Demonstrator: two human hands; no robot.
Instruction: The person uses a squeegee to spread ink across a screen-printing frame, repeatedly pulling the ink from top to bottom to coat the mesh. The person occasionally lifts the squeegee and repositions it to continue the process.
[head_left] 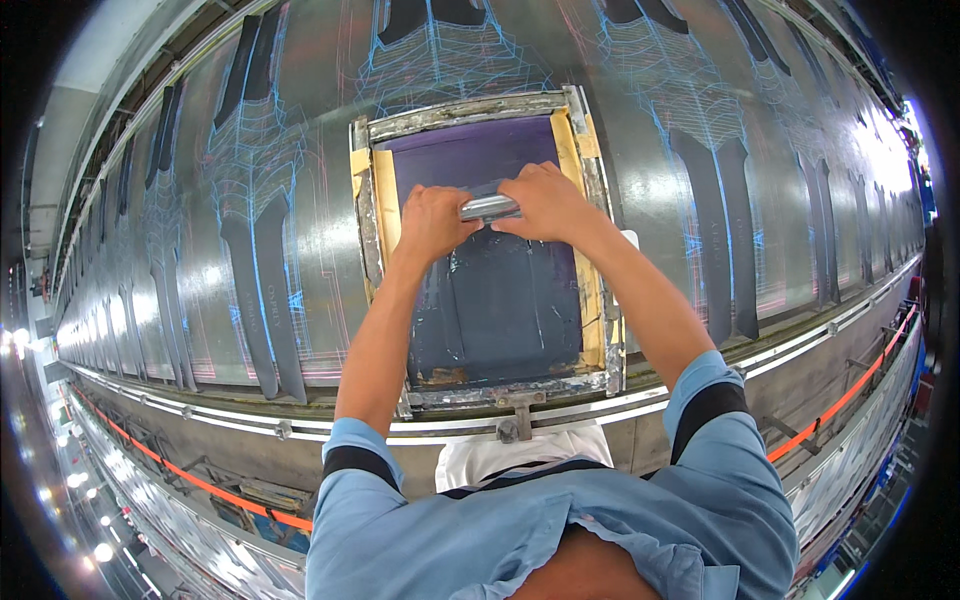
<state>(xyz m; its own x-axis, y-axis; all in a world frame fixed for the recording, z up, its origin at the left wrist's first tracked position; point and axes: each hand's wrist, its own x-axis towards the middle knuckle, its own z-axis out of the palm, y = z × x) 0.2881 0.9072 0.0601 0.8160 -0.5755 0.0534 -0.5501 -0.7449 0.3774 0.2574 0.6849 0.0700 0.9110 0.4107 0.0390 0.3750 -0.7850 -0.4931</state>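
Note:
My left hand (pixel 432 218) and my right hand (pixel 542 203) are closed on either end of a metal squeegee (pixel 489 208), held crosswise over a printing screen. The screen has a worn metal frame (pixel 465 105), yellowish tape (pixel 592 325) along its sides, and a purple upper area (pixel 470 145). Dark grey ink (pixel 495 320) covers the lower area, below the squeegee, with pale scuffs on it.
A long curving table (pixel 330 180) carries dark fabric pieces (pixel 265 300) among blue and pink printed lines on both sides of the screen. A metal rail (pixel 260 417) runs along its near edge, with an orange strip (pixel 190 470) below.

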